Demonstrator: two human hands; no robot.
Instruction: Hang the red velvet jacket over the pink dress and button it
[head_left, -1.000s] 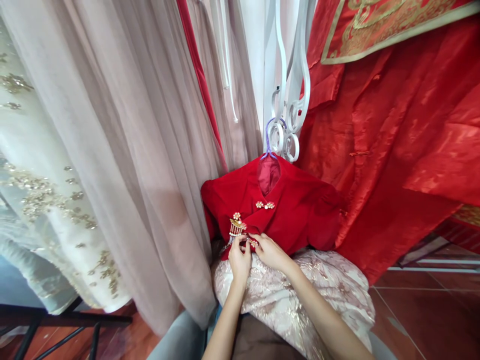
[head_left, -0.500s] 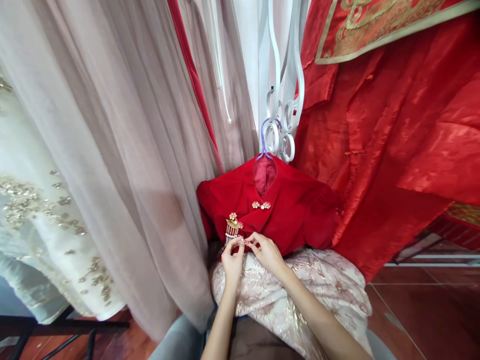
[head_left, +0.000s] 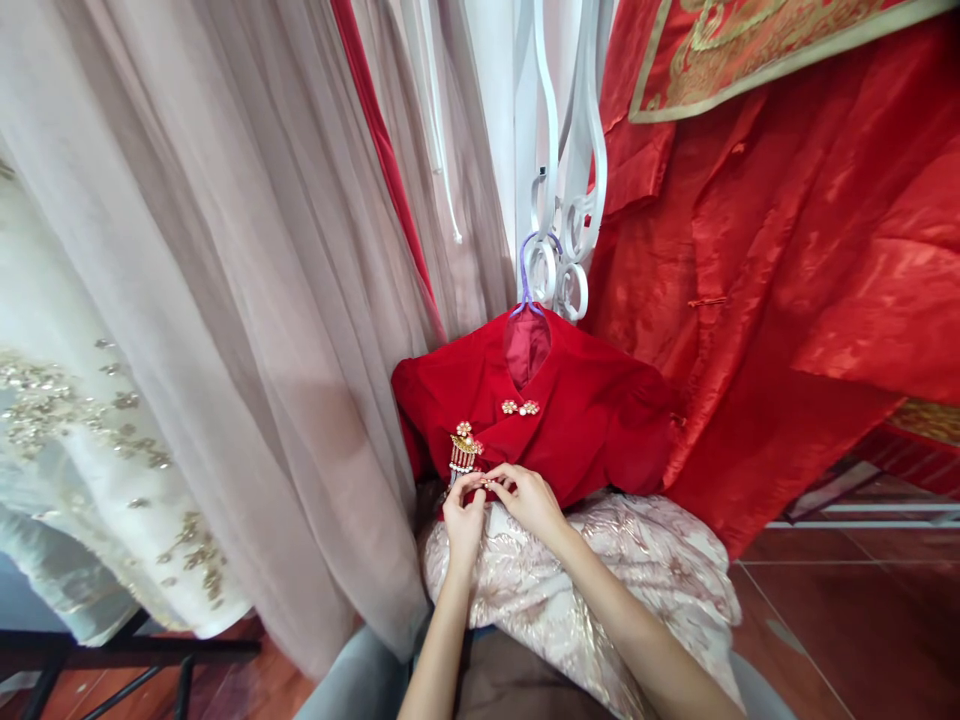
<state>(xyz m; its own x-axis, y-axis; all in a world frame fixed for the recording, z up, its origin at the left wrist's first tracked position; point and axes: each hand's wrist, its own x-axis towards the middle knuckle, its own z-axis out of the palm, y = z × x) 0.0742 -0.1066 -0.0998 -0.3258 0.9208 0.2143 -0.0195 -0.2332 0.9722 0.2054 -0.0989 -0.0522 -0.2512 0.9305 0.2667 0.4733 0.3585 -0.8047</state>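
A red velvet jacket (head_left: 577, 410) hangs by a purple hanger (head_left: 525, 265) from a white scrolled metal stand. At its neck sits a jewelled flower clasp (head_left: 520, 408). A gold brooch with beaded tassels (head_left: 463, 450) decorates the left side of its front. Just below the brooch, my left hand (head_left: 465, 510) and my right hand (head_left: 529, 500) meet at the jacket's lower front, fingertips pinched on a small jewelled clasp (head_left: 487, 483). The fingers cover most of that clasp, so whether it is fastened is hidden. Pale brocade fabric (head_left: 600, 570) lies beneath the jacket, over my lap.
Sheer pinkish drapes (head_left: 277, 330) hang close on the left, beside a white gown with gold beading (head_left: 150, 480). Red satin garments (head_left: 787, 280) fill the right. The white metal stand (head_left: 574, 285) is behind the hanger. Black metal legs (head_left: 184, 680) stand at lower left.
The view has shifted very slightly. Both hands stay together at the clasp, with only a small shift of the fingertips.
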